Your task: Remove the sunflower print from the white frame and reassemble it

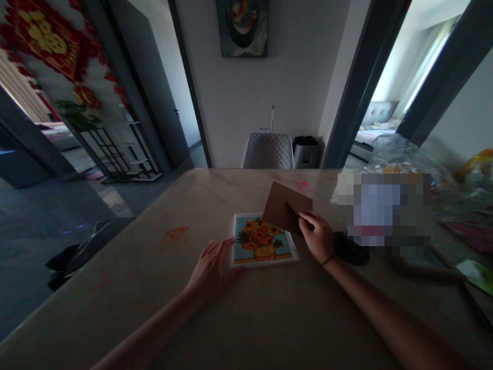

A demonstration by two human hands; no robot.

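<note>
A small sunflower picture (259, 245) with a pale border lies flat on the table. My left hand (213, 267) rests at its left edge, fingers stretched out, with fingertips touching the border. My right hand (318, 237) pinches a brown backing board (283, 205), apparently by a dark flap or stand on its face. That board is tilted above the far right part of the picture and hides its upper right corner. Beneath the right hand's fingers, the board's near edge is partly covered.
The stone-look table (162, 303) bears red-orange stains (175, 234). Right of my right hand lie a black object (351, 249), a blurred-out patch (381, 210) and clear plastic bags (408, 154). A grey quilted chair (268, 150) and a bin (305, 152) stand beyond the far edge.
</note>
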